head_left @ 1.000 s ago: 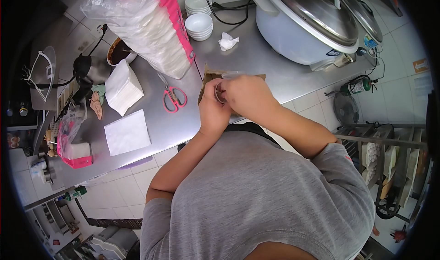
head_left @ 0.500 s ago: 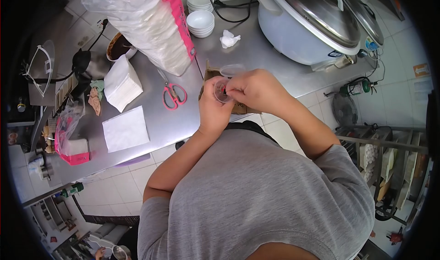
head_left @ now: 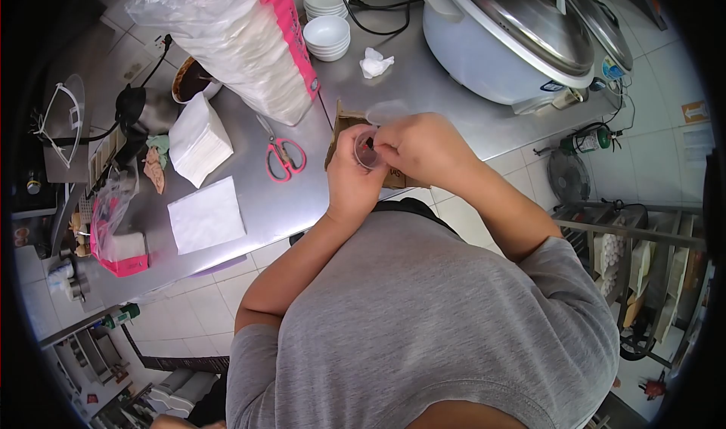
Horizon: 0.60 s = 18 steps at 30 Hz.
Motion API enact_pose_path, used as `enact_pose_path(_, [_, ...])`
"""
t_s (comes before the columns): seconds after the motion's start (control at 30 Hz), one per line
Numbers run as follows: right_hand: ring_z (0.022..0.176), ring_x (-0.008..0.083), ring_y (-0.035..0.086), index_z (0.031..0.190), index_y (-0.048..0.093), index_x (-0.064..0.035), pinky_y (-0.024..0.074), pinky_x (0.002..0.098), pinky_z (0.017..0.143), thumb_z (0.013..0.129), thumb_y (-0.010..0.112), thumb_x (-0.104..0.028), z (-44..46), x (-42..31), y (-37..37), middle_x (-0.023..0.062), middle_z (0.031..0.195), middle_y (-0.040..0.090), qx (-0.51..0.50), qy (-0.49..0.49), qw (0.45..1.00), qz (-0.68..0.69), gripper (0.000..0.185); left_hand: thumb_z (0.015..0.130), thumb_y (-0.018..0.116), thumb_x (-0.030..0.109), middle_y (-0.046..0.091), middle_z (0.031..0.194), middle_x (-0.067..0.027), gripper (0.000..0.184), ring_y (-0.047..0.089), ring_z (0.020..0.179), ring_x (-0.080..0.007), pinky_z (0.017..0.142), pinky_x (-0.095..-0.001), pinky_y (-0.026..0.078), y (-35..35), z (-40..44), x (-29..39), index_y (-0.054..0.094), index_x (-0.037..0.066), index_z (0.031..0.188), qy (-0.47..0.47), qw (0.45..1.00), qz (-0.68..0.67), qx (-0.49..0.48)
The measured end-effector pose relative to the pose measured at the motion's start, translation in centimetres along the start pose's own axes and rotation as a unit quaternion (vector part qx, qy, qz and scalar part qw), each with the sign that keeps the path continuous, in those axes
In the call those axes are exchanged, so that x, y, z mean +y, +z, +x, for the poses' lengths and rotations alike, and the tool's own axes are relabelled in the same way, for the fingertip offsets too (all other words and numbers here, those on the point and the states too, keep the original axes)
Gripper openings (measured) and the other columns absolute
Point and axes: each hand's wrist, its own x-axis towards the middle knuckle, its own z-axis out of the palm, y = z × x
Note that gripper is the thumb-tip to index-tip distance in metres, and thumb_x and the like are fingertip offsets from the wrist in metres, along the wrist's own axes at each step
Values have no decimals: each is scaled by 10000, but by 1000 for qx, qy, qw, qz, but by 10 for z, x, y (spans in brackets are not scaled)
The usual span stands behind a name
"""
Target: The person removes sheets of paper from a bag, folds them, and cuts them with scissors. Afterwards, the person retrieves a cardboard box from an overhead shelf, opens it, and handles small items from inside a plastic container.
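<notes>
My left hand (head_left: 352,173) is closed around a small clear plastic cup (head_left: 367,157), tilted so that its mouth faces me. The fingertips of my right hand (head_left: 427,148) are pinched together at the cup's rim. Something small, dark and reddish shows by those fingertips, too small to name. A clear round lid (head_left: 386,112) shows just beyond my right hand. Below both hands is a brown cardboard box (head_left: 331,143), mostly covered by them. Pink-handled scissors (head_left: 284,159) lie on the metal table to the left of my left hand.
White napkins (head_left: 200,138) and a flat white sheet (head_left: 206,216) lie at the left. A large plastic-wrapped pack (head_left: 257,51) stands behind, near stacked white bowls (head_left: 327,36) and crumpled tissue (head_left: 375,64). A big rice cooker (head_left: 484,55) stands at the back right.
My right fingertips have shifted slightly at the cup, while my left hand keeps its hold. At the bottom left, another person's hand and metal bowl have left view; part of an arm shows.
</notes>
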Motion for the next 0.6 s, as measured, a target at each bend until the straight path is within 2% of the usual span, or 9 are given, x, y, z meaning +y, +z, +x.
enact_pose_path(0.3, [685,315,613,745,647,-89,486,416,616,758,628,-174,3,-1,-11,96,743,642,3,39,996,81,88,785,702,-9,609,1123,-99,448,585,1017,-150,867,-280,478,0,1,6,466,19,1165,-3,1000,-2,-4])
enact_pose_path(0.4, [679,316,614,737,647,-95,488,417,615,749,635,-164,4,3,-7,95,730,642,10,42,997,65,71,771,705,45,634,1075,-143,437,645,966,-233,819,-316,516,1,2,-2,487,35,1149,33,999,14,13])
enact_pose_path(0.5, [691,317,621,767,648,-90,490,419,623,746,635,-156,6,-3,-12,99,741,648,-12,78,995,65,70,775,708,53,634,1073,-143,422,650,941,-220,813,-310,514,2,2,5,491,30,1136,1,1000,-23,10])
enact_pose_path(0.6, [737,307,621,879,652,-57,490,382,654,774,628,-122,8,-9,-2,113,809,653,25,13,998,59,125,786,706,57,635,1050,-130,395,649,918,-184,801,-296,514,2,3,2,494,17,1117,-7,1000,-27,3])
